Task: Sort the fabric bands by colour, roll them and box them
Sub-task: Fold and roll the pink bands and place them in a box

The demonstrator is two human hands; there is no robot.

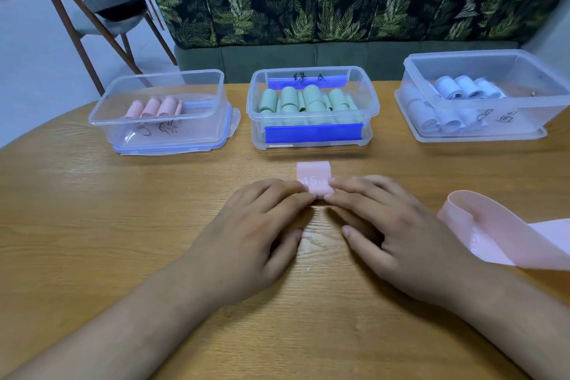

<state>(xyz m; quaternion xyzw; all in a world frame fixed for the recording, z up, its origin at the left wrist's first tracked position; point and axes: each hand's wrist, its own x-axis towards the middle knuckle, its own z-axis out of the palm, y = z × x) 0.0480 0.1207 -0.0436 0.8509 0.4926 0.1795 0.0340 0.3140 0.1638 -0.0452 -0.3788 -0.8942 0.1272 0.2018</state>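
Pink band [313,174] at 12 o'clock: soft, light, probably springs open if freed. Left hand [256,225] and right hand [398,234] press straight fingertips on the roll, thumbs off. Best pinched at its side edges.

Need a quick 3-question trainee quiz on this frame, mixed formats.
1. True or false: the box of green rolls stands between the box of pink rolls and the box of white rolls.
2. The part-rolled band under the fingers of the left hand and right hand is: A green, B pink, C white.
3. Fill in: the loose pink band lies on the table on the person's ____ side.
Key: 1 true; 2 B; 3 right.
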